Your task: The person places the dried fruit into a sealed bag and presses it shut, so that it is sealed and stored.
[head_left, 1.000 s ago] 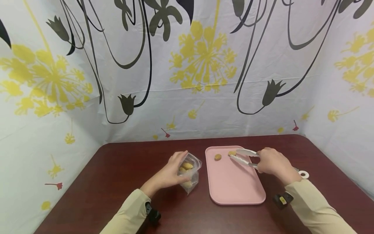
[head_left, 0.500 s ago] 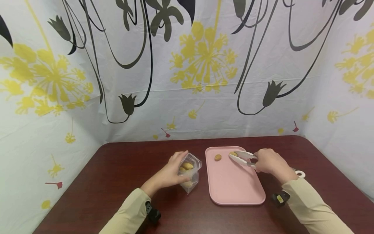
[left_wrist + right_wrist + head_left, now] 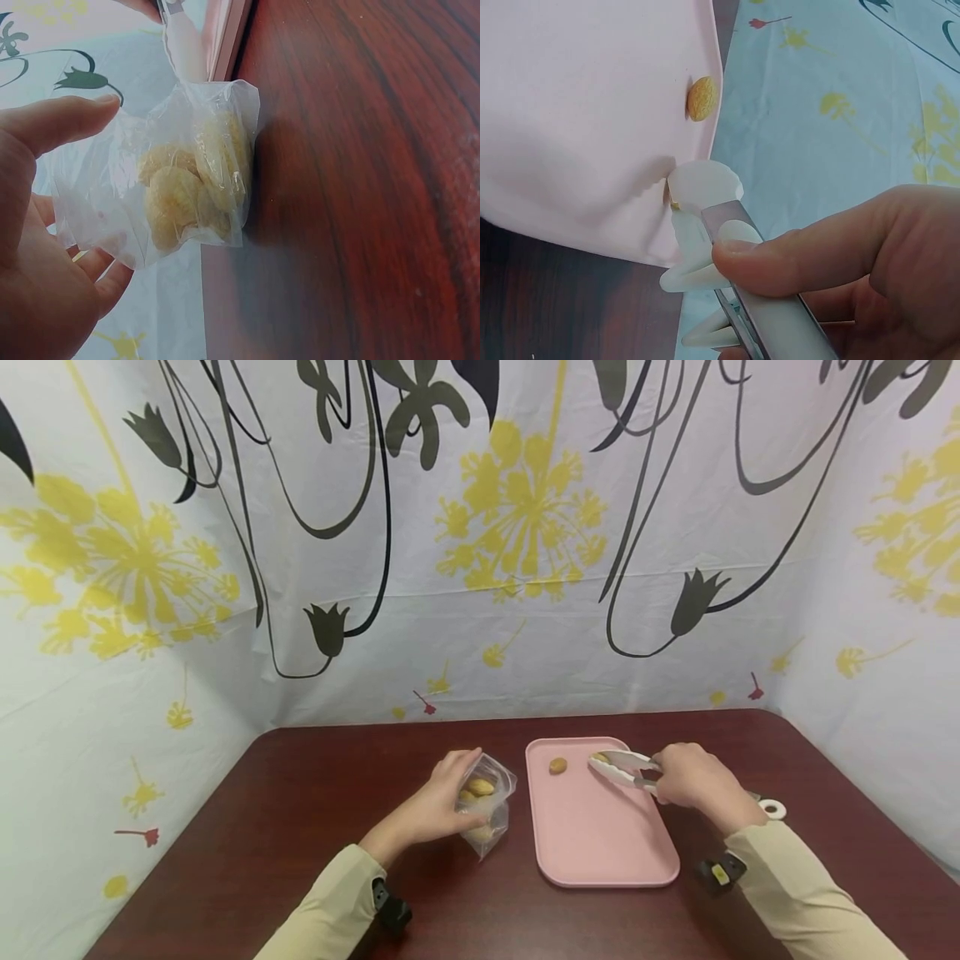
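My left hand (image 3: 431,806) holds a clear plastic bag (image 3: 195,97) by its mouth, thumb and fingers spread around the opening. Several tan, wrinkled, walnut-like nuts (image 3: 176,202) sit in the bag, which stands on the table. With thumb and fingers, my right hand (image 3: 693,781) grips tongs (image 3: 769,300) that have metal arms and white tips. Over the far part of a pink tray (image 3: 603,835), the tong tips close around one nut (image 3: 600,757), mostly hidden by them in the right wrist view. Another nut (image 3: 702,99) lies apart on the tray, near its far-left corner.
The dark red-brown wooden table (image 3: 322,793) extends left of the bag and in front of the tray. A white ring (image 3: 772,810) shows beside the right wrist, at the tongs' rear end. Patterned cloth (image 3: 525,652) hangs behind and at both sides.
The tongs' arms have come together around the nut at the tray's far side, and my right hand has shifted slightly left. My left hand and the bag stay in place.
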Available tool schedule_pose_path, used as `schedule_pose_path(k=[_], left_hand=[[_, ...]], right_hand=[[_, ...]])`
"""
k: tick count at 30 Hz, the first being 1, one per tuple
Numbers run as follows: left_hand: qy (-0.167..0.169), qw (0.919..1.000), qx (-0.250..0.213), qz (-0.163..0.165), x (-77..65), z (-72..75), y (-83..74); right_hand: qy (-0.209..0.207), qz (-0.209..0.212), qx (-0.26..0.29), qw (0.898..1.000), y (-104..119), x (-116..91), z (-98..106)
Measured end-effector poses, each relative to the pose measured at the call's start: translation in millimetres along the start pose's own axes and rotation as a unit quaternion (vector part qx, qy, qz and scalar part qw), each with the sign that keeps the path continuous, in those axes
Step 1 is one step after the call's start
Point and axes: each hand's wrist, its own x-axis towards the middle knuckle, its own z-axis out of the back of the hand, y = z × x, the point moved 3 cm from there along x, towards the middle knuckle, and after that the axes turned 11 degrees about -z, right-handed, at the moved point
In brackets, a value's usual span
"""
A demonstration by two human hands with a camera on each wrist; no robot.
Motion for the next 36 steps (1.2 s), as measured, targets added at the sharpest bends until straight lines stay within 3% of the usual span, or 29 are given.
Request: schedule_pose_path(k=[11,22,30,36], left_hand=[[-0.003,1.0,0.003,-0.003,-0.7,-0.6,-0.3],[-0.001,1.0,0.002,0.0,0.2,-0.3,-0.3],[0.001,1.0,0.003,0.001,0.3,0.0,-0.3],[0.004,1.0,-0.003,0.003,0.8,0.1,-1.0]], right_hand=[[-0.029,0.035,-0.006,0.999,11,-9,7],[-0.073,0.093,-0.031,0.993,38,-30,21],[-0.066,0.114,-0.021,0.991,52,-40,22],[-0.083,0.154,-0.014,0.984,68,-53,28]])
